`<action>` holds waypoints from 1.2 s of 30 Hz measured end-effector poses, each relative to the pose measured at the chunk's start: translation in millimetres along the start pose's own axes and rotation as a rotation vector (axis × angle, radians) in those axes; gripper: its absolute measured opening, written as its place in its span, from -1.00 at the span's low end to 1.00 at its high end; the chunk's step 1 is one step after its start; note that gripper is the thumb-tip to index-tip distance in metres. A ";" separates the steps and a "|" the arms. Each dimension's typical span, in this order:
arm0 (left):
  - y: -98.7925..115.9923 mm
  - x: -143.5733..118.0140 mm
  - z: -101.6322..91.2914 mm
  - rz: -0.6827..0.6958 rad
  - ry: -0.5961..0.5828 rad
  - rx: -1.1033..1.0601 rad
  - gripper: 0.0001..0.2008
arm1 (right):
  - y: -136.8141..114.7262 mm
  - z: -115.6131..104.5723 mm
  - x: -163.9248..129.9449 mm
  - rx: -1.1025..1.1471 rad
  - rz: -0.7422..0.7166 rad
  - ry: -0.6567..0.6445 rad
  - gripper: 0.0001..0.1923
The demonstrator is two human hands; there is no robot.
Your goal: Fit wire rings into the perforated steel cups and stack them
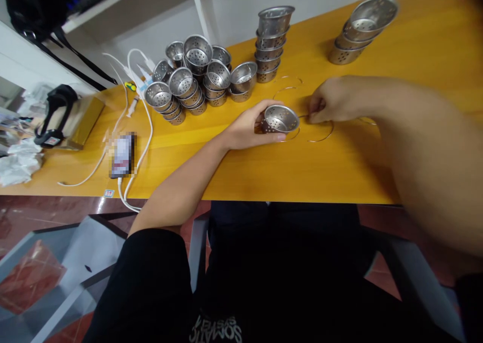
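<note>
My left hand (247, 127) grips a small perforated steel cup (279, 119) tilted on its side on the yellow table (264, 167). My right hand (332, 101) sits just right of the cup, its fingertips pinched on a thin wire ring (320, 132) that lies on the table. More wire rings (289, 84) lie behind the cup.
A heap of the same steel cups (192, 79) stands at the back left, a tall stack (271, 41) behind centre, and a leaning stack (358, 28) at the back right. White cables (141, 132), a phone (123, 154) and a black-strapped box (62, 116) lie at the left.
</note>
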State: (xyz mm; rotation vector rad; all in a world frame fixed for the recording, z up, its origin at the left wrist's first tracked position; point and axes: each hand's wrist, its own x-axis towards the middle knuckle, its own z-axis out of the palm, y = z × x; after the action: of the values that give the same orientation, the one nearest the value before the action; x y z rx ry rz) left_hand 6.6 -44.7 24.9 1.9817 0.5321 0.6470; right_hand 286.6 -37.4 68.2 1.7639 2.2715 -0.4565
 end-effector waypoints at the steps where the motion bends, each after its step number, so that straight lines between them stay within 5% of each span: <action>1: -0.7 0.5 -0.8 0.001 0.021 0.009 0.02 | -4.6 -1.1 -1.9 -0.018 0.021 -0.010 -0.81; 9: -9.4 2.4 -11.0 0.040 0.125 0.155 0.02 | -28.6 -4.9 -10.8 -0.183 0.055 -0.013 -0.71; 19: -44.7 9.8 -21.0 0.193 0.239 0.292 -0.15 | -20.7 -0.5 -8.6 -0.133 0.005 0.074 -0.74; 30: -56.0 9.5 -26.7 0.185 0.286 0.307 -0.15 | 0.4 0.1 -7.7 0.438 -0.208 0.406 -0.78; 36: -45.6 8.2 -29.8 0.160 0.349 0.394 -0.17 | -2.3 7.5 -4.5 0.518 -0.211 0.611 -0.79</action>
State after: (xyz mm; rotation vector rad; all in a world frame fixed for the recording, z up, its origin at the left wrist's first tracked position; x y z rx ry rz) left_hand -10.7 0.5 -1.4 2.3085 0.7625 1.0661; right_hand 285.4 -44.9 63.2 2.1343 2.9925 -0.6666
